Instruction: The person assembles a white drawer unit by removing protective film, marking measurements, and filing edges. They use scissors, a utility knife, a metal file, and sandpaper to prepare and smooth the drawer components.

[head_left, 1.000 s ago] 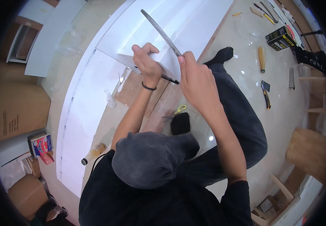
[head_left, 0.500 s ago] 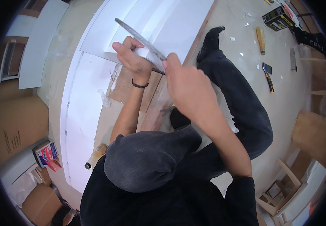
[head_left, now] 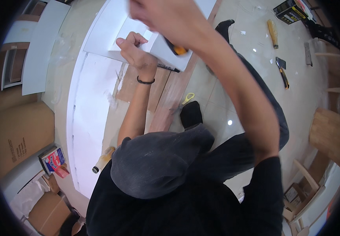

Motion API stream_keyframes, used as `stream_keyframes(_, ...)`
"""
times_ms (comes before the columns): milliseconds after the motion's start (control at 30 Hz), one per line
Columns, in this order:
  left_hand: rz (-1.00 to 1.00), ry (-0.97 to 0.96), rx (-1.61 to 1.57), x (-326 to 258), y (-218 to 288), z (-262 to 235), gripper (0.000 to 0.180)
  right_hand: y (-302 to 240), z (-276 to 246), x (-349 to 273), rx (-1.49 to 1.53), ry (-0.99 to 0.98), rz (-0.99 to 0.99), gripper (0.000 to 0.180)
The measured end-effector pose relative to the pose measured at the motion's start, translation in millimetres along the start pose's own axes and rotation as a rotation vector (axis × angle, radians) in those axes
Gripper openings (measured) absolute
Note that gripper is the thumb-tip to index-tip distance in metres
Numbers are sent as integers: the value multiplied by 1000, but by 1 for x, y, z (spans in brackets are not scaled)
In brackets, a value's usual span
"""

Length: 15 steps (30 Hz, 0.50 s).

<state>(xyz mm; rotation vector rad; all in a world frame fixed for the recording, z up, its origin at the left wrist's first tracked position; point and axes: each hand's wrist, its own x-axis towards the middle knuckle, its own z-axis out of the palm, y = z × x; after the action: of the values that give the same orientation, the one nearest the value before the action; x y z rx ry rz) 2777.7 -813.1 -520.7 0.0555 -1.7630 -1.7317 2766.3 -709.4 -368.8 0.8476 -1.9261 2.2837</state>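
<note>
My left hand (head_left: 136,55), with a black band at its wrist, is curled round the near edge of a white box-shaped panel piece (head_left: 170,57). Its thumb points up and away. Above that piece my right hand (head_left: 166,19) is closed and smeared by motion. From under it sticks the black and orange handle end (head_left: 180,50) of the file, whose grey blade is hidden now. A ragged dark strip (head_left: 168,67) runs along the lower edge of the white piece.
A long white panel (head_left: 89,118) lies at left, beside brown board (head_left: 138,84). Yellow scissors (head_left: 188,98) lie near my foot. At right on the tiled floor are a yellow-handled tool (head_left: 272,33), a utility knife (head_left: 283,74) and a grey metal bar (head_left: 308,54). A bottle (head_left: 104,160) lies on the white panel.
My right hand has moved up and away with the file, turning so the handle end shows and the blade no longer does. My left hand has kept its hold.
</note>
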Motion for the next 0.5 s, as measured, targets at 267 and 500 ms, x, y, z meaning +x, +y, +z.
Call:
stream_keyframes(267, 135, 120, 37, 5, -9, 1, 67, 32, 44, 56, -47, -95, -356, 70)
stream_keyframes(500, 235, 30, 194, -1, -12, -7, 62, 35, 61, 73, 15, -146, -253, 70)
